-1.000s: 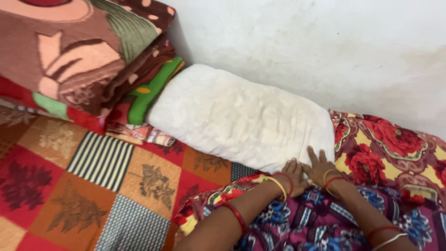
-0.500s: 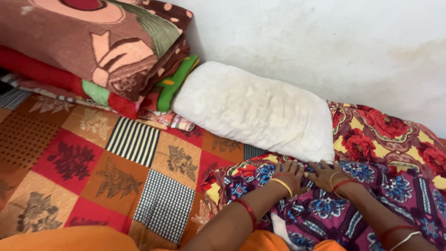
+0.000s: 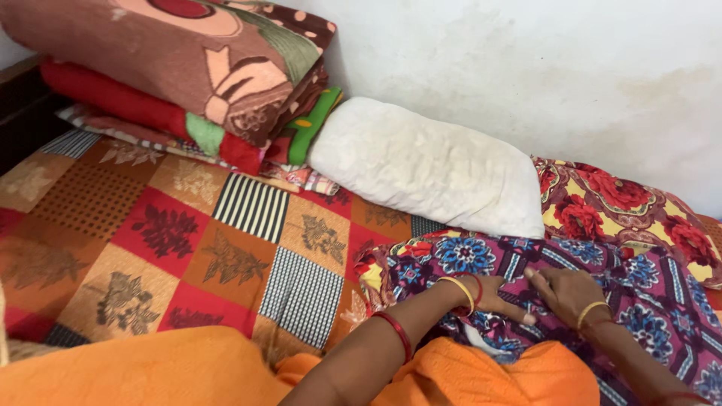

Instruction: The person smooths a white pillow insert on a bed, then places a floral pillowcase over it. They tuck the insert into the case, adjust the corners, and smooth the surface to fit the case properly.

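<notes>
A purple cloth with blue flowers (image 3: 647,297) lies on the bed in front of me, below a bare white pillow (image 3: 421,165) that leans on the wall. My left hand (image 3: 496,297) rests flat on this cloth, fingers stretched to the right. My right hand (image 3: 565,292) sits just beside it, fingers bent down into the same cloth and almost touching the left fingertips. Whether the right hand grips the fabric is unclear. Both wrists carry red and yellow bangles.
A stack of folded blankets (image 3: 188,68) stands at the back left, against the white pillow. A red and yellow floral pillow (image 3: 617,207) lies at the right by the wall (image 3: 526,53). A patchwork bedsheet (image 3: 188,233) covers the bed. My orange garment (image 3: 150,368) fills the bottom edge.
Both hands have drawn back from the white pillow's lower edge toward my body and now lie on the purple cloth. The view has shifted, showing more of the bedsheet at left.
</notes>
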